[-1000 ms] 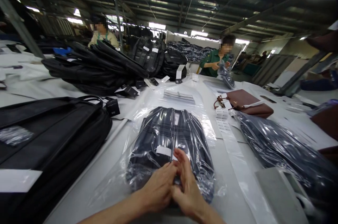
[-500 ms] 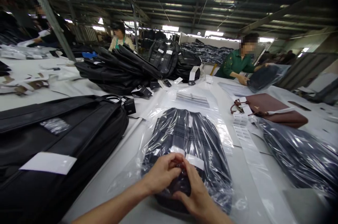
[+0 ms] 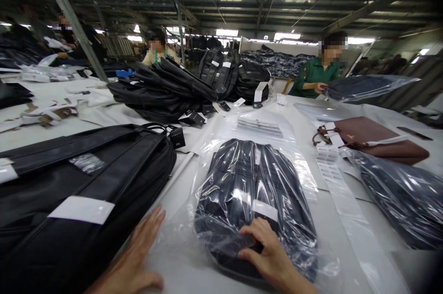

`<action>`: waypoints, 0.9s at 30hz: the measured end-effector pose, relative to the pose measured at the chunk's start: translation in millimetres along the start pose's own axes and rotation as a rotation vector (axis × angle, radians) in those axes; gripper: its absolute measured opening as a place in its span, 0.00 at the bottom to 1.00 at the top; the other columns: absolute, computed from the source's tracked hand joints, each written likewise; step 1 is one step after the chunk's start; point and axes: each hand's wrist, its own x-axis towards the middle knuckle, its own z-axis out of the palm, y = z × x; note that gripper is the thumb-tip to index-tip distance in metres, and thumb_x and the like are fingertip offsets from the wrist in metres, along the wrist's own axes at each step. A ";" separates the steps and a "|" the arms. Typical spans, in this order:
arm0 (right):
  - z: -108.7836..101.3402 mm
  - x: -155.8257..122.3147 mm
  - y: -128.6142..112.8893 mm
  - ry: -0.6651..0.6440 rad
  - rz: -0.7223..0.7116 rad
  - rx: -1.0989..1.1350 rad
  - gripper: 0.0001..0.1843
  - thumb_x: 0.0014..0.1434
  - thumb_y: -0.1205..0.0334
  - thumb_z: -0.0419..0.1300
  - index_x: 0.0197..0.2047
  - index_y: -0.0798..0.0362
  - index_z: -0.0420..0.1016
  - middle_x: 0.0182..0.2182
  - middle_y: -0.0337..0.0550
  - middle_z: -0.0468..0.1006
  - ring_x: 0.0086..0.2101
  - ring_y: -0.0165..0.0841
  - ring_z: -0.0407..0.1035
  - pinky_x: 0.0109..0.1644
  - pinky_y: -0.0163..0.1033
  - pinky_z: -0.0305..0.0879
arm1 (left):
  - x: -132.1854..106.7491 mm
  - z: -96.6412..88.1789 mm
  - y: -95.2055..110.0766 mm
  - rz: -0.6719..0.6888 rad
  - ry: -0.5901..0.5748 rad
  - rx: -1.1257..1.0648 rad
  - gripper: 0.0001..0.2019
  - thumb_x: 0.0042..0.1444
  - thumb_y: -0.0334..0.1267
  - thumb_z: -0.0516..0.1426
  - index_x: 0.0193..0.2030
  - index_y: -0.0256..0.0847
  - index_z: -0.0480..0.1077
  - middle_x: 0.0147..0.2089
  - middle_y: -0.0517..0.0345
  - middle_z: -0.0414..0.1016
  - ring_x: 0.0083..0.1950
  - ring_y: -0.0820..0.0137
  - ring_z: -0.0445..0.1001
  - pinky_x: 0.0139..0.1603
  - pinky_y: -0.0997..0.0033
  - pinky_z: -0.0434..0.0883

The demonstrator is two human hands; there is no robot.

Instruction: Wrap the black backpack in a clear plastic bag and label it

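Clear plastic (image 3: 216,234) wraps the bag (image 3: 265,190) between five and six o'clock. Right hand (image 3: 265,252) curls over it, grip apart; left hand (image 3: 136,255), at seven, spreads wide. Smooth it gently.

The hands stand well apart, both bare. The left hand (image 3: 136,250) is spread, its fingers (image 3: 148,227) reaching forward and its thumb (image 3: 148,280) stretched out toward the right. The right hand (image 3: 261,248) is bent into a loose C, fingers curled over and thumb beneath; whether it grips is unclear. Its bare forearm (image 3: 299,284) slants in from the lower edge.
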 end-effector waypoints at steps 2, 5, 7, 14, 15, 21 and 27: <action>-0.1 -0.2 -0.5 0.008 -0.001 0.005 0.15 0.45 0.71 0.68 0.36 0.51 0.71 0.29 0.37 0.67 0.35 0.36 0.61 0.40 0.41 0.57 | 21.5 -2.4 11.3 0.052 0.132 -0.007 0.55 0.37 0.36 0.68 0.69 0.52 0.38 0.71 0.52 0.41 0.69 0.51 0.45 0.65 0.47 0.53; -0.6 0.2 -1.6 0.003 0.009 0.010 0.14 0.44 0.72 0.68 0.33 0.51 0.70 0.28 0.36 0.67 0.34 0.35 0.61 0.41 0.41 0.56 | 46.6 -13.1 29.6 0.236 0.127 -0.131 0.24 0.51 0.39 0.62 0.56 0.53 0.66 0.65 0.56 0.57 0.65 0.56 0.56 0.64 0.52 0.57; -2.4 0.9 -3.2 -0.008 0.031 0.023 0.14 0.44 0.72 0.68 0.33 0.51 0.70 0.28 0.36 0.66 0.34 0.34 0.61 0.40 0.40 0.56 | 52.4 -15.7 38.9 0.288 0.109 -0.275 0.09 0.58 0.39 0.55 0.44 0.50 0.74 0.59 0.56 0.66 0.61 0.59 0.62 0.63 0.57 0.59; -10.6 2.1 -6.3 -0.040 0.048 0.126 0.03 0.57 0.61 0.60 0.34 0.49 0.70 0.29 0.36 0.66 0.35 0.33 0.61 0.40 0.39 0.55 | 49.6 25.1 51.7 -0.124 0.431 -0.886 0.17 0.63 0.46 0.48 0.26 0.41 0.66 0.23 0.62 0.66 0.31 0.70 0.69 0.41 0.73 0.69; -9.9 2.0 -5.6 -0.024 0.039 0.129 0.05 0.61 0.60 0.56 0.33 0.49 0.70 0.28 0.36 0.67 0.34 0.32 0.62 0.40 0.39 0.55 | 51.2 32.1 52.5 -0.184 0.485 -0.872 0.19 0.62 0.48 0.49 0.24 0.41 0.64 0.21 0.63 0.64 0.27 0.72 0.66 0.34 0.75 0.68; -0.6 2.9 -1.3 0.076 -0.014 0.065 0.13 0.65 0.59 0.50 0.29 0.51 0.66 0.25 0.36 0.67 0.30 0.30 0.61 0.36 0.37 0.54 | 64.9 51.6 53.2 -0.439 0.507 -0.797 0.27 0.57 0.60 0.47 0.17 0.42 0.58 0.12 0.65 0.57 0.17 0.73 0.58 0.20 0.74 0.59; 3.0 1.9 0.9 0.174 -0.068 -0.013 0.15 0.66 0.61 0.47 0.27 0.51 0.64 0.23 0.36 0.66 0.28 0.30 0.62 0.32 0.36 0.55 | 57.5 40.3 68.2 -0.444 0.590 -0.749 0.21 0.60 0.55 0.46 0.24 0.42 0.61 0.14 0.66 0.60 0.17 0.73 0.60 0.20 0.75 0.60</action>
